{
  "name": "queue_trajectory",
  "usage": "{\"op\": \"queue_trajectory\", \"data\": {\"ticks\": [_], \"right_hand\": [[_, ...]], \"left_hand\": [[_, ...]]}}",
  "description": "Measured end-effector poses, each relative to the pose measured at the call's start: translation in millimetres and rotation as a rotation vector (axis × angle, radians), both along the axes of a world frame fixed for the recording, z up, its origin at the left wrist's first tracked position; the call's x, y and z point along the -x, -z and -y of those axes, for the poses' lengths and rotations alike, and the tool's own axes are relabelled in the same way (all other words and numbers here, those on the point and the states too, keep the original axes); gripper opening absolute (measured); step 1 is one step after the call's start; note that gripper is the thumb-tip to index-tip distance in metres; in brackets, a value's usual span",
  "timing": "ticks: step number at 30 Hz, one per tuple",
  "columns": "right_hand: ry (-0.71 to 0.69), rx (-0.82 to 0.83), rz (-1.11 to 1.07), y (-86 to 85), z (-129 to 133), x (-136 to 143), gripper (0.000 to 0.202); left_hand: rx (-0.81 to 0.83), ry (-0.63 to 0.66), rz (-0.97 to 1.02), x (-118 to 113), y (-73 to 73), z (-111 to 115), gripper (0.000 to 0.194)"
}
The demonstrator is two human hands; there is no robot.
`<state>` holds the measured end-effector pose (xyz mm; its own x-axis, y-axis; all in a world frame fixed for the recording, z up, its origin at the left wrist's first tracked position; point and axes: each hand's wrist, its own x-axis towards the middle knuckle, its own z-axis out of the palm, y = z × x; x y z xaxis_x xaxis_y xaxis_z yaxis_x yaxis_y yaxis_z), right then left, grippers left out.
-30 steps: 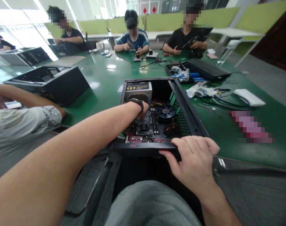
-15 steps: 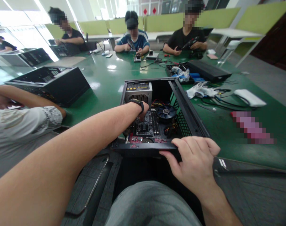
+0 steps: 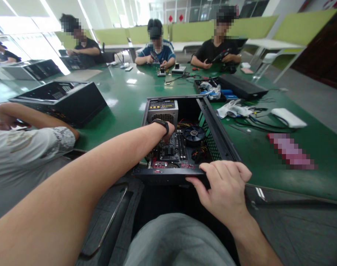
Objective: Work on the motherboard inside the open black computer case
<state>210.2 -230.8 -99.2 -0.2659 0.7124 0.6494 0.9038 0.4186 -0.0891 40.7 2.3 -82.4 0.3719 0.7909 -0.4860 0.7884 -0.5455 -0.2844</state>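
Note:
An opened black computer case lies on its side at the table's near edge. My right hand grips its near rim, fingers on top and thumb below. My left hand reaches inside, over the motherboard and just in front of the power supply. Its fingers point down and are mostly hidden behind the wrist, so what they touch cannot be made out. A round black cooling fan sits to the right of that hand, loose in the case or mounted, I cannot tell.
Another black case stands on the left beside a person's arm. White gloves, cables and a white pouch lie to the right, with an open black toolbox behind. Several people work across the green table.
The view has shifted slightly. Both hands keep nearly the same places on and in the case, and no object has visibly been moved.

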Motion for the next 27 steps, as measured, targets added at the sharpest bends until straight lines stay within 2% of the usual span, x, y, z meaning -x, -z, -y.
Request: {"op": "queue_trajectory", "data": {"ticks": [6,12,20,27], "right_hand": [[0.002,0.006,-0.014,-1.9,0.3,1.1,0.026],[0.001,0.039,-0.020,-3.3,1.6,0.8,0.025],[0.007,0.029,0.007,-4.3,1.4,1.3,0.026],[0.015,0.028,0.019,-0.9,2.2,0.8,0.028]], "left_hand": [[0.032,0.032,-0.035,-2.5,-4.8,4.6,0.054],[0.051,0.005,0.010,-1.8,-10.6,8.5,0.058],[0.057,-0.014,-0.001,-2.7,-7.6,6.1,0.059],[0.035,-0.024,0.041,1.1,-0.2,-1.0,0.069]]}}
